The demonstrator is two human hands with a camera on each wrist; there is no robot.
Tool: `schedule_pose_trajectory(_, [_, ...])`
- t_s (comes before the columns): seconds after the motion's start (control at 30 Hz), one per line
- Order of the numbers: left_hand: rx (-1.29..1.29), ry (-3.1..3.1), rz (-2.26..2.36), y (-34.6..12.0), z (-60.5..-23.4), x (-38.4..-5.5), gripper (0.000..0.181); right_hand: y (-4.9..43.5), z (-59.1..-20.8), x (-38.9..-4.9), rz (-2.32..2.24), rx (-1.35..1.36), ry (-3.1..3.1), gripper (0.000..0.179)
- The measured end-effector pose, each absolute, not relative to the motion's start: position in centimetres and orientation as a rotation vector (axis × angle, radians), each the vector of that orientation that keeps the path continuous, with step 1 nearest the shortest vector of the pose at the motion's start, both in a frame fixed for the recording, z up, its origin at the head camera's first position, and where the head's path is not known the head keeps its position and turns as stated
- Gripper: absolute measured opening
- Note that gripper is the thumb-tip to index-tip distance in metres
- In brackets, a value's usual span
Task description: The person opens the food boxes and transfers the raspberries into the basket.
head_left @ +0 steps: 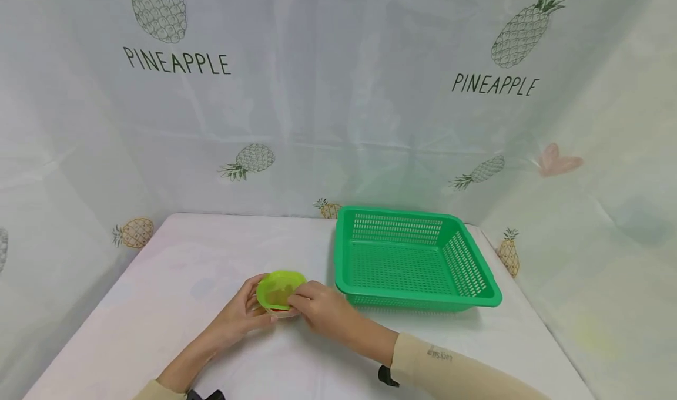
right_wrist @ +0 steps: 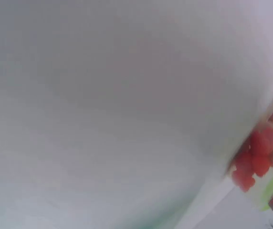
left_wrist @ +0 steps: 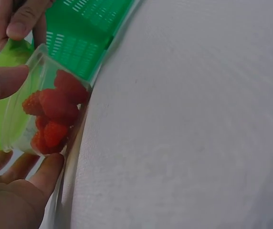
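A small clear plastic container [left_wrist: 44, 76] with several red raspberries [left_wrist: 57, 106] inside sits on the table in front of me. My left hand [head_left: 240, 313] grips it from the left, thumb on one side and fingers on the other, as the left wrist view shows. Over its top lies a translucent lime-green lid [head_left: 277, 285], tilted up. My right hand [head_left: 324, 311] pinches the lid's edge on the right side between thumb and fingers. At the right edge of the right wrist view, the raspberries show blurred through the container wall.
An empty green plastic basket [head_left: 394, 268] with slotted walls stands at the back right, just beyond my right hand. A pale cloth [head_left: 211, 253] covers the table. Pineapple-printed curtains [head_left: 338, 94] enclose the back and both sides.
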State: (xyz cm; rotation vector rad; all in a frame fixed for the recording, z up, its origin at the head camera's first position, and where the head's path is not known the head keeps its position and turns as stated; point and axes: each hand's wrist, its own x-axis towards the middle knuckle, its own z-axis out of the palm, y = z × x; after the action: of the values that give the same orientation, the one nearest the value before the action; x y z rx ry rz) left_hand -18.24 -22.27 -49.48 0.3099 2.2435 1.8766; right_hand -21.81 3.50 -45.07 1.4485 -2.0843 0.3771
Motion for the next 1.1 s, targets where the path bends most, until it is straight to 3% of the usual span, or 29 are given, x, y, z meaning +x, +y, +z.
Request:
schedule_pose_trajectory(0.27, [0.331, 2.221, 1.903, -22.3, -49.6, -18.3, 0.097, 4.6, -45.0, -21.4, 0.366, 1.423, -2.174, 0.02])
schedule_pose_trajectory(1.1, [0.266, 2.2, 1.944, -21.7, -49.8, -18.0, 0.099, 4.6, -41.7, -23.2, 0.617, 1.287, -2.177, 0.012])
